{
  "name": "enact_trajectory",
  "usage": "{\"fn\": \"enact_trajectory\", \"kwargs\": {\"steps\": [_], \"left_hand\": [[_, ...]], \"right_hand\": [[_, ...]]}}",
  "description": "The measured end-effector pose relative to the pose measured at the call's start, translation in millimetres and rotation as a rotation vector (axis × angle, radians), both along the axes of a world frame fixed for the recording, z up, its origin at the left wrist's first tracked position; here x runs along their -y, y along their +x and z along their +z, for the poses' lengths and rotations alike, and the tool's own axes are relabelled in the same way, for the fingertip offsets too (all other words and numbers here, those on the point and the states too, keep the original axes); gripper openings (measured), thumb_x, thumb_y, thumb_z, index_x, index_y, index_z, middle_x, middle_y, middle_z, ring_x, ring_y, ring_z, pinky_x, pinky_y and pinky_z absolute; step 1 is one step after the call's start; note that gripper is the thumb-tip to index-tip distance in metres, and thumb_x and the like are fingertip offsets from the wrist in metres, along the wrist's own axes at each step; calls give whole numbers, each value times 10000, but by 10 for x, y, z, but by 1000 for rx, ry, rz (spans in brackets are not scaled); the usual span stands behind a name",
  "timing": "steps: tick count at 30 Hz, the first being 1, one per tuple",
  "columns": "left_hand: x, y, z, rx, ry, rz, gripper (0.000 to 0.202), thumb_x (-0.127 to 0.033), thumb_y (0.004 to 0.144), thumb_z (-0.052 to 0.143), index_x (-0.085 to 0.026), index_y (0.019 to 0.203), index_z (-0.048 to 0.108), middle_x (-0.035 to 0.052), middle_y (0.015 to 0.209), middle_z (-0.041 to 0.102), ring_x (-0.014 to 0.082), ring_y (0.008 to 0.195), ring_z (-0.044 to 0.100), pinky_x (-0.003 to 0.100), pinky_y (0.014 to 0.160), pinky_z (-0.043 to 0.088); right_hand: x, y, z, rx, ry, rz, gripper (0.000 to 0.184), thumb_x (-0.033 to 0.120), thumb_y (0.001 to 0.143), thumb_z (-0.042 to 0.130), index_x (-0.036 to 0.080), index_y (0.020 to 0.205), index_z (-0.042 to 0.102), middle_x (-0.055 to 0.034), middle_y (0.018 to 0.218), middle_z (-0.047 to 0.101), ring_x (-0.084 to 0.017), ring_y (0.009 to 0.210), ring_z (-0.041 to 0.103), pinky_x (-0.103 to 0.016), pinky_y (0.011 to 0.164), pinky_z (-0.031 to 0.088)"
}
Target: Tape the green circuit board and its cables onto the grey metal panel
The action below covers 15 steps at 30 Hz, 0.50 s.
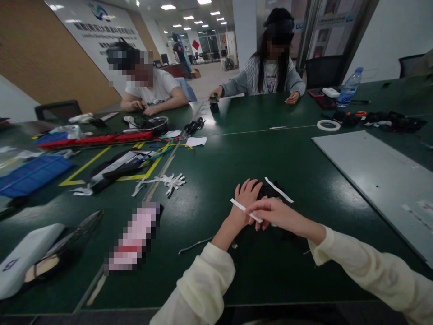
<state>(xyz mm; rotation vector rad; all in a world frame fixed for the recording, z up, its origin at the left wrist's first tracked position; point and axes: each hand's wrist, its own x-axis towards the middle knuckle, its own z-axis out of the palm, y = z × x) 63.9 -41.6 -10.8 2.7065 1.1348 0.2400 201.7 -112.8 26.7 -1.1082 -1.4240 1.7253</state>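
Note:
My left hand (246,198) lies low over the table with its fingers stretched forward and spread. Across it, near the wrist, runs a narrow white strip (239,206) that looks like tape. My right hand (272,211) crosses over from the right and pinches this strip between thumb and fingers. A dark bundle (278,188) shows behind and beside the hands, mostly covered by them, so its kind is hidden. A second white strip (279,190) lies at a slant on its far side. Whether my left hand touches the bundle cannot be told.
To the left are a phone (135,237), a pile of white strips (172,181), a white case (25,255) and a blue tray (35,174). A grey panel (375,171), tape roll (328,125) and water bottle (350,88) stand right. Two people sit opposite.

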Motion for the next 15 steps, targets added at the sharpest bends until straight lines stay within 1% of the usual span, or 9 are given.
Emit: {"fn": "enact_trajectory", "kwargs": {"steps": [3, 5, 8, 11, 13, 15], "left_hand": [[-17, 42, -39, 1, 43, 27, 444, -417, 953, 346, -231, 1350, 418, 72, 1459, 372, 259, 1395, 236, 502, 1113, 212], [-21, 58, -60, 3, 51, 33, 447, -426, 953, 355, -234, 1351, 415, 69, 1459, 373, 255, 1396, 234, 499, 1117, 204], [-18, 54, -66, 3, 38, 31, 462, -446, 949, 358, -229, 1353, 413, 72, 1460, 372, 263, 1393, 236, 508, 1115, 202], [-3, 41, -41, 20, 38, 24, 464, -450, 954, 337, -222, 1352, 410, 77, 1458, 376, 264, 1387, 249, 506, 1112, 205], [12, 40, -16, 49, 34, 24, 478, -450, 951, 339, -211, 1362, 390, 86, 1452, 383, 263, 1382, 262, 503, 1113, 205], [28, 47, 9, 87, 16, 50, 502, -446, 942, 361, -193, 1375, 363, 102, 1438, 398, 263, 1367, 292, 507, 1112, 207]], "right_hand": [[1, 10, -52, 41, -63, 11, 276, 314, 907, 493, 174, 1111, 616, -49, 927, 667, -81, 633, 621, -190, 546, 484], [9, 23, -33, 60, -114, 41, 291, 317, 915, 475, 177, 1139, 597, -50, 895, 678, -73, 580, 615, -174, 504, 471], [35, 49, 13, 67, -191, 93, 328, 340, 932, 442, 198, 1211, 543, -33, 793, 684, -77, 528, 607, -162, 462, 454], [85, 94, 34, 65, -222, 157, 405, 400, 936, 436, 233, 1304, 451, -22, 740, 688, -91, 510, 615, -155, 434, 436], [131, 137, 42, 61, -232, 212, 459, 439, 929, 447, 256, 1346, 396, -29, 764, 698, -105, 531, 636, -154, 432, 434], [181, 198, 67, 56, -253, 277, 480, 463, 924, 449, 259, 1353, 389, -45, 804, 705, -119, 562, 655, -157, 441, 437]]}}
